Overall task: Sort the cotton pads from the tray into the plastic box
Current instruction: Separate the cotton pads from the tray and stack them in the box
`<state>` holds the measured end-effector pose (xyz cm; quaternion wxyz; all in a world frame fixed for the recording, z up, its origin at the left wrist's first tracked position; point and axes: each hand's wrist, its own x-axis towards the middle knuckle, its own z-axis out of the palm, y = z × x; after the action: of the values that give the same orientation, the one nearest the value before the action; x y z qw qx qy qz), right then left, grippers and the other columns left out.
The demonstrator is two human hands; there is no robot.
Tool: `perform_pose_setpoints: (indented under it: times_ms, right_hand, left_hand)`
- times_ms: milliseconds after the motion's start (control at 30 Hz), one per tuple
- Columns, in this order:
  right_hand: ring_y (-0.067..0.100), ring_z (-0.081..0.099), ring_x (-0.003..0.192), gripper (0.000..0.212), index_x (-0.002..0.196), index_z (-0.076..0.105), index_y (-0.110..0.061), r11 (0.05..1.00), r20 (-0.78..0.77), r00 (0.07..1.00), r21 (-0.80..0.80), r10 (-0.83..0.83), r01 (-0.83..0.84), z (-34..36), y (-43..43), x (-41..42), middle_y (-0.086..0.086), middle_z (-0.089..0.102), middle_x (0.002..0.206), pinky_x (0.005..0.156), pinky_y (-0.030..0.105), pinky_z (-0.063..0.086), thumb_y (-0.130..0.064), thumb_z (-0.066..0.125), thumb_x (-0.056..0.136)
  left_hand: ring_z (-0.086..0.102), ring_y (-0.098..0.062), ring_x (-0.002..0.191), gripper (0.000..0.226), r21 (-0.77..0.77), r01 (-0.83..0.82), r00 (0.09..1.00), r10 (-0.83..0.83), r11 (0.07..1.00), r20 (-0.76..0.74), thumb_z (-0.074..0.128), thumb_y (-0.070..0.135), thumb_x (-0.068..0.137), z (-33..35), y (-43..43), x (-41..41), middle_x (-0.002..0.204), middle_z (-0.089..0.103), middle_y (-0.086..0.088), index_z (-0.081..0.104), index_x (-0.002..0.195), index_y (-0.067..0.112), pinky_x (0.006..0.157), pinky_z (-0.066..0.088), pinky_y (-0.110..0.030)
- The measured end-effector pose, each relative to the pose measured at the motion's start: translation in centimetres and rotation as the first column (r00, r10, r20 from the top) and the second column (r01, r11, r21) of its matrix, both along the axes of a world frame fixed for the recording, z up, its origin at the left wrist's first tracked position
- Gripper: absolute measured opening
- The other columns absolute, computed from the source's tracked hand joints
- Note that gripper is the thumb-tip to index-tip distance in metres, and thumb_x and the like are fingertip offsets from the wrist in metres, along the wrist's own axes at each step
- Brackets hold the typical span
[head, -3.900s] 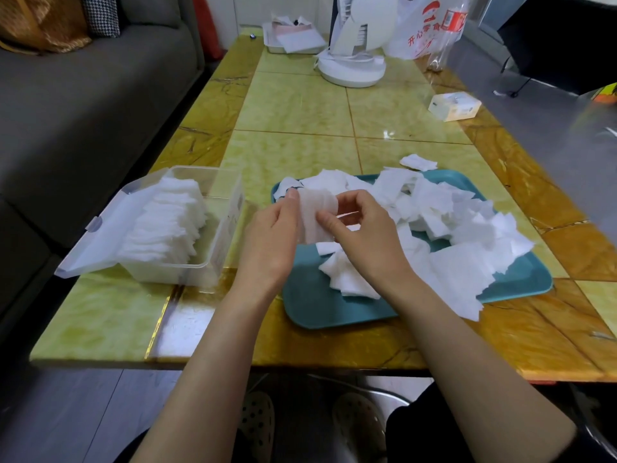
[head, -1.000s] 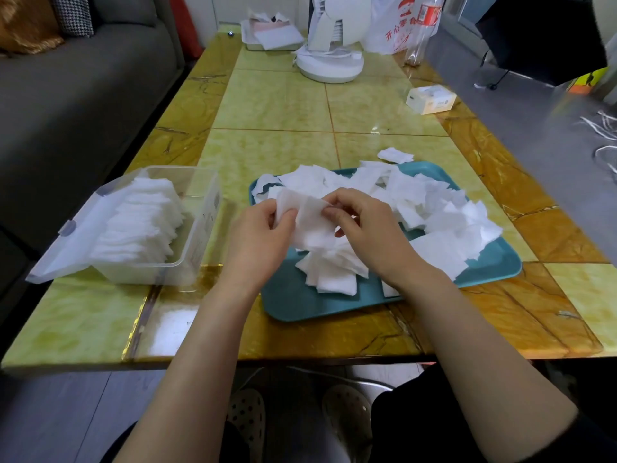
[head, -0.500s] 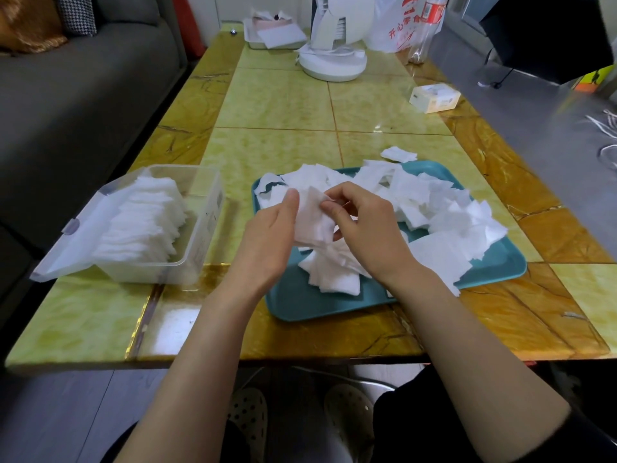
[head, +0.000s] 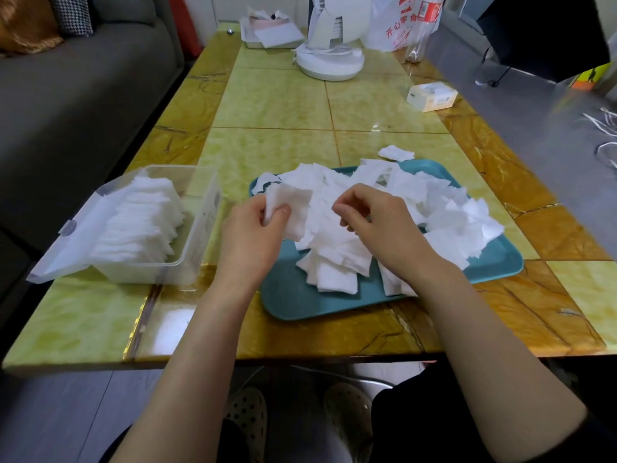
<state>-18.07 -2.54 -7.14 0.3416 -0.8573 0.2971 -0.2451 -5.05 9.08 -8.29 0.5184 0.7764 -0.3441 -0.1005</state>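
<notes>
A teal tray lies in front of me with a heap of loose white cotton pads on it. My left hand pinches a small stack of cotton pads between thumb and fingers at the tray's left edge. My right hand hovers over the heap with its fingers curled; I cannot tell whether it holds a pad. To the left stands the clear plastic box, lid open, with a row of stacked pads inside.
One stray pad lies on the table beyond the tray. Farther back stand a white fan base, a small carton, a plastic bag and a white tray with papers. A grey sofa runs along the left.
My hands have drawn apart. The left hand has carried the stack of pads a little to the left, and the right hand has let go of it.
</notes>
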Motion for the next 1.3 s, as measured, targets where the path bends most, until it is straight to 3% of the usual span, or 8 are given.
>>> perform_pose_setpoints:
  times_ms: [167,233,467,600,833,1000,1100,1300]
  right_hand:
    - [0.007,0.050,0.097,0.053,0.117,0.052,-0.026,0.986,-0.457,0.880,-0.031,0.131,-0.163,-0.9,-0.5,-1.2,-0.010,0.052,0.109,0.084,0.028,0.044,-0.047,0.072,0.074]
    - [0.007,0.047,0.099,0.063,0.123,0.048,-0.025,0.980,-0.510,0.841,0.023,0.180,-0.196,-1.3,-0.7,-1.4,-0.009,0.048,0.112,0.086,0.027,0.043,-0.046,0.076,0.071]
    - [0.020,0.060,0.085,0.033,0.097,0.062,-0.012,0.999,-0.305,0.952,0.045,0.037,-0.024,-1.5,-1.0,-1.0,0.003,0.066,0.093,0.081,0.044,0.051,-0.041,0.048,0.094]
    - [0.015,0.056,0.089,0.034,0.104,0.060,-0.016,0.994,-0.412,0.910,-0.074,0.040,-0.077,-2.0,-0.4,-0.5,-0.001,0.059,0.100,0.079,0.032,0.047,-0.044,0.062,0.085]
    - [0.021,0.059,0.092,0.024,0.100,0.063,-0.015,0.972,-0.331,0.937,-0.234,-0.109,0.030,-2.1,-0.3,-0.2,0.003,0.066,0.097,0.079,0.037,0.048,-0.032,0.047,0.096]
    - [0.017,0.058,0.087,0.022,0.100,0.064,-0.013,0.960,-0.027,0.985,-0.231,-0.171,0.160,-1.4,-0.2,-0.2,0.004,0.064,0.098,0.078,0.035,0.048,-0.028,0.048,0.097]
    - [0.013,0.058,0.081,0.017,0.097,0.065,-0.013,0.970,0.154,0.973,-0.146,-0.173,0.195,-1.0,0.2,-0.1,0.000,0.064,0.089,0.074,0.030,0.050,-0.023,0.051,0.096]
    - [0.007,0.056,0.060,0.011,0.093,0.058,-0.013,0.985,0.243,0.964,0.158,-0.106,0.069,-0.7,0.5,0.4,-0.005,0.057,0.071,0.059,0.023,0.054,-0.016,0.049,0.097]
  left_hand:
    - [0.042,-0.014,0.060,0.027,0.022,-0.044,0.998,0.042,0.999,0.050,0.054,0.019,0.093,0.0,-0.1,-0.1,0.069,0.053,-0.013,0.061,0.086,-0.006,0.048,0.027,-0.020]
    - [0.042,-0.014,0.059,0.026,0.026,-0.036,0.998,0.034,0.999,0.052,0.054,0.018,0.093,0.1,-0.2,-0.3,0.069,0.053,-0.012,0.061,0.084,-0.006,0.047,0.027,-0.019]
    - [0.036,-0.015,0.057,0.032,0.038,-0.043,0.998,0.041,0.998,0.055,0.055,0.018,0.092,0.1,-0.6,-0.5,0.064,0.043,-0.010,0.054,0.080,-0.012,0.046,0.025,-0.021]
    - [0.038,-0.016,0.059,0.031,0.040,-0.045,0.997,0.042,0.998,0.065,0.055,0.018,0.091,0.1,-0.6,-0.5,0.066,0.045,-0.011,0.054,0.081,-0.011,0.047,0.025,-0.022]
    - [0.039,-0.016,0.059,0.030,0.042,-0.046,0.998,0.044,0.998,0.038,0.055,0.019,0.092,0.0,-0.6,-0.6,0.067,0.047,-0.013,0.057,0.085,-0.011,0.048,0.024,-0.022]
    - [0.042,-0.017,0.062,0.030,0.035,-0.067,0.997,0.066,0.997,0.026,0.052,0.020,0.093,-0.1,-0.5,-0.4,0.072,0.054,-0.018,0.060,0.090,-0.008,0.047,0.026,-0.021]
    - [0.040,-0.014,0.058,0.029,0.031,-0.093,0.995,0.092,0.995,0.034,0.051,0.019,0.092,0.0,-0.6,-0.3,0.068,0.051,-0.010,0.060,0.089,-0.008,0.046,0.029,-0.018]
    - [0.038,-0.010,0.055,0.024,0.029,-0.121,0.992,0.120,0.992,0.033,0.050,0.017,0.093,0.2,-0.4,-0.4,0.062,0.047,-0.002,0.058,0.083,-0.004,0.046,0.031,-0.015]
